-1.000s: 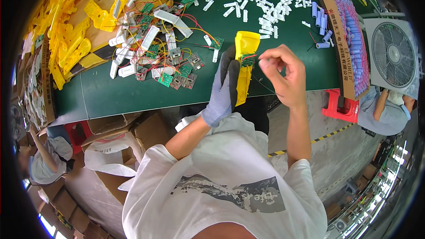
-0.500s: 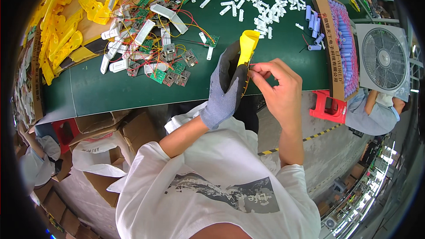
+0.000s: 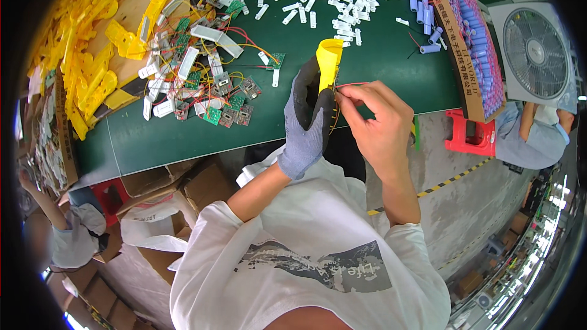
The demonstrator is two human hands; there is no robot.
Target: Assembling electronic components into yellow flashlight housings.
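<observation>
The left hand [image 3: 306, 116] wore a knitted glove, soft and gray with smooth black on the fingers. It was closed around a yellow plastic piece [image 3: 329, 58], which was up in the air over the near edge of the green table [image 3: 263, 113]. The top of the piece was shiny and curved like a scoop, and its lower part was hidden by the glove. The right hand [image 3: 376, 119] was bare. Its thumb and pointing finger were pinched close together on a thin red wire [image 3: 353, 84] right beside the yellow piece.

On the left side of the table was a messy heap of flat, square circuit boards [image 3: 232, 110], bendy wires and smooth white plastic cases [image 3: 208, 33]. Farther left, lots of hard yellow shells [image 3: 92, 79] were piled on a flat wooden board [image 3: 143, 43]. Little white plastic strips [image 3: 367, 9] were scattered at the far side. To the right, round purple tubes [image 3: 426, 15] lay next to a brown cardboard box [image 3: 461, 73] packed with more tubes.
</observation>
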